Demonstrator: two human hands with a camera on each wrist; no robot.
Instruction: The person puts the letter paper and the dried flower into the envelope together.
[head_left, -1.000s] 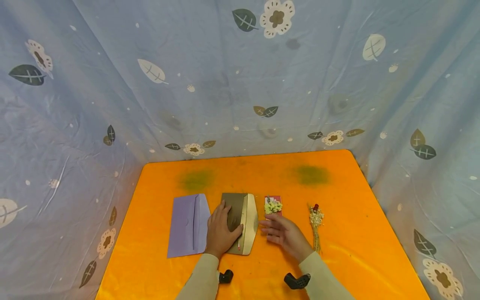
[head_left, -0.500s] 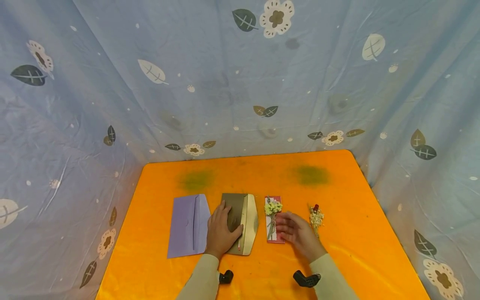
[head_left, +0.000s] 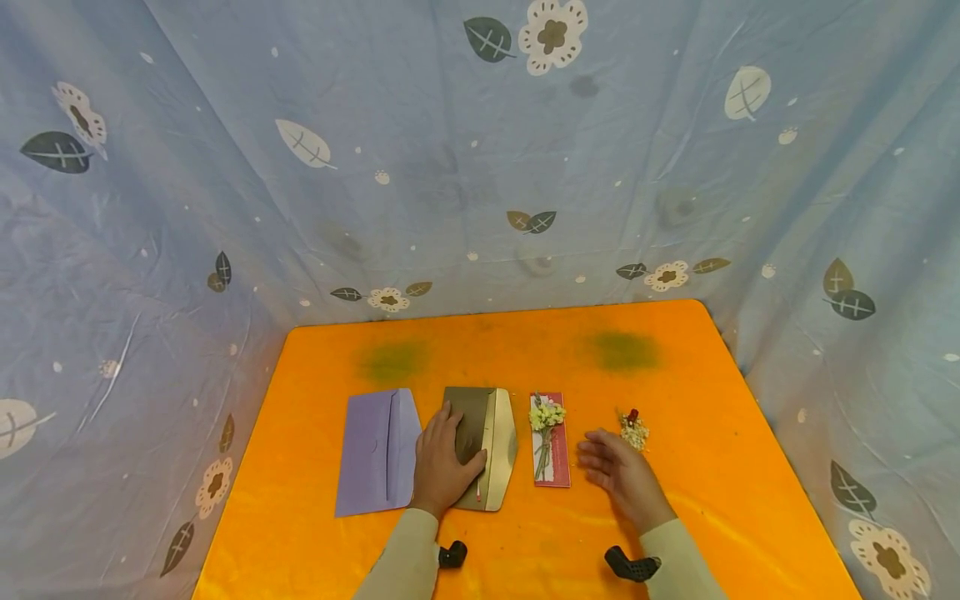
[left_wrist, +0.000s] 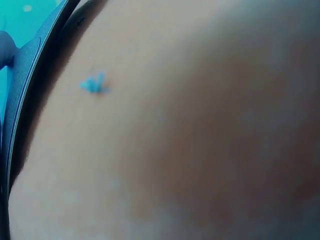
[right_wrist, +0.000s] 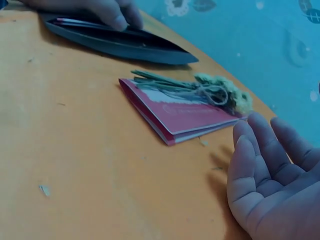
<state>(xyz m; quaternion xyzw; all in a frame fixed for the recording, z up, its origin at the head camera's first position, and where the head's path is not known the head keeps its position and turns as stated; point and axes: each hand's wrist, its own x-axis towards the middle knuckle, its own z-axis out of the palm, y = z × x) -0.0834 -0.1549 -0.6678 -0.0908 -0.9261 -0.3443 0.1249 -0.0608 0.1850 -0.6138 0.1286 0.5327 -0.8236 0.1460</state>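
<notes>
My left hand (head_left: 442, 464) rests on an olive-brown envelope (head_left: 472, 404), fingers stretched over its body and thumb beside the gold flap. In the right wrist view, the envelope (right_wrist: 120, 47) gapes, with a pinkish edge inside. My right hand (head_left: 618, 475) holds nothing; its fingers are relaxed, right of a pink folded card (head_left: 559, 467). On that card lies a small tied bunch of yellow dried flowers (head_left: 547, 414). A second bunch with a red bloom (head_left: 633, 429) lies just beyond my right hand, which hides its stems. Blurred skin fills most of the left wrist view.
A purple envelope (head_left: 367, 458), flap to the right, lies left of my left hand. Everything lies on an orange table (head_left: 495, 350) with two greenish smudges towards the back. Blue patterned curtains (head_left: 420, 167) hang behind and at both sides. Small scraps (right_wrist: 44, 190) dot the tabletop.
My right hand has moved right, away from the pink card, and has uncovered its lower part and the yellow flowers' stems. It now covers the red bunch's stems. The left hand stays put.
</notes>
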